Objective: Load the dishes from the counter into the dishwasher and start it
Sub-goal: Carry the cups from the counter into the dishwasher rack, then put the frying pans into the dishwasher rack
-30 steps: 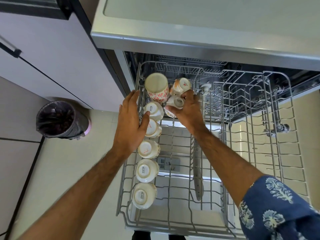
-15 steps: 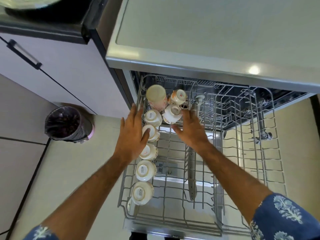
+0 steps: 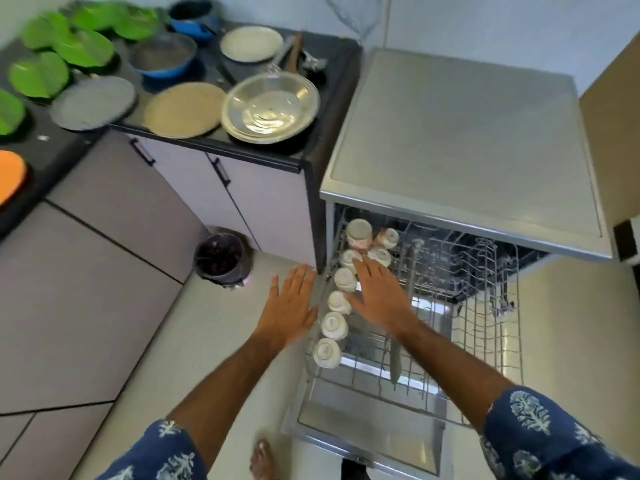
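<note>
A: In the head view, where are the hands?

B: Both are empty. The left hand [image 3: 289, 308] hangs at the centre of the frame with flat, spread fingers, just outside the left edge of the upper rack [image 3: 450, 306]. The right hand [image 3: 379, 296] is spread too, over the row of cups [image 3: 337, 301], holding nothing; I cannot tell whether it touches them.

A: And the dishes that are left?

B: In the upper left of the frame, on the dark counter [image 3: 242, 148]. There is a steel bowl [image 3: 270, 110] near the counter's edge, a tan plate [image 3: 183, 109] to its left, a grey plate [image 3: 93, 102], green plates [image 3: 69, 46], a white plate [image 3: 251, 43], blue pots [image 3: 162, 58] and an orange plate [image 3: 10, 174] at the left border. All of it is motion-blurred.

A: How would they handle?

B: My guess is that the steel bowl is light, stiff and smooth, so pinch its rim with the thumb inside. The plates look rigid and possibly breakable, so take each by its edge, one at a time. The pots are probably heavier, and a wall or handle grip suits them.

A: And the rack?

B: The cups stand upturned down its left side and its right side is bare wire. The dishwasher [image 3: 464, 133] stands open in the centre right.
</note>
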`<state>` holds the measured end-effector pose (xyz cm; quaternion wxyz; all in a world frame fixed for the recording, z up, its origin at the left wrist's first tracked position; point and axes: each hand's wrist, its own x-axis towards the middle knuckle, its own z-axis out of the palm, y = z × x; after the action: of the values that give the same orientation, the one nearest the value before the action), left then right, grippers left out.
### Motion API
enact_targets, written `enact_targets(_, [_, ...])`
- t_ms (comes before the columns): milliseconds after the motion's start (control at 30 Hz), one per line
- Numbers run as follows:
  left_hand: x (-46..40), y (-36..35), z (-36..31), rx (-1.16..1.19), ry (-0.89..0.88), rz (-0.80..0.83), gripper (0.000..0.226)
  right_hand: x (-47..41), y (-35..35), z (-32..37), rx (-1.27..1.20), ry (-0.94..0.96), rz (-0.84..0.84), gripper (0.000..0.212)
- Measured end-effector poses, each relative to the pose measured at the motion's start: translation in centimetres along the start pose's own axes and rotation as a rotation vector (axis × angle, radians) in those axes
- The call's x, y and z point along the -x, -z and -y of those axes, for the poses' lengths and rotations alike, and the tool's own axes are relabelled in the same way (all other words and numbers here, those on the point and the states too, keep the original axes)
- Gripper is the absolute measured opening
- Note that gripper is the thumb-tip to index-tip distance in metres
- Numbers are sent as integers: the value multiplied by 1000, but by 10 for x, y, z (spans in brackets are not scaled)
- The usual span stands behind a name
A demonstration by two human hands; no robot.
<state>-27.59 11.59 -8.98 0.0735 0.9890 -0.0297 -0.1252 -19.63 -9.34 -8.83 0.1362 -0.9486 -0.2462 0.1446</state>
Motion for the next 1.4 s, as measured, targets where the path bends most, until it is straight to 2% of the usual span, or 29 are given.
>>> enact_targets(233, [68,68,86,-41,35,-123,69,-2,41,115,57,90,-73,81])
enact_targets(500, [168,140,232,-25,124,-285,65,-26,63,299,85,172,-147,76])
enact_targets(700, [193,187,306,-26,197,-370,65,-62,84,396,61,271,-174,71])
enact_targets(967, [156,217,381,-26,205,-390,65,-154,102,441,52,309,-191,67])
enact_targets(1233, [24,266,452,125,123,-402,64,-282,144,429,-18,242,-198,65])
enact_targets(1400, [-59,299,480,312,97,-477,59,-362,172,406,8,208,-180,67])
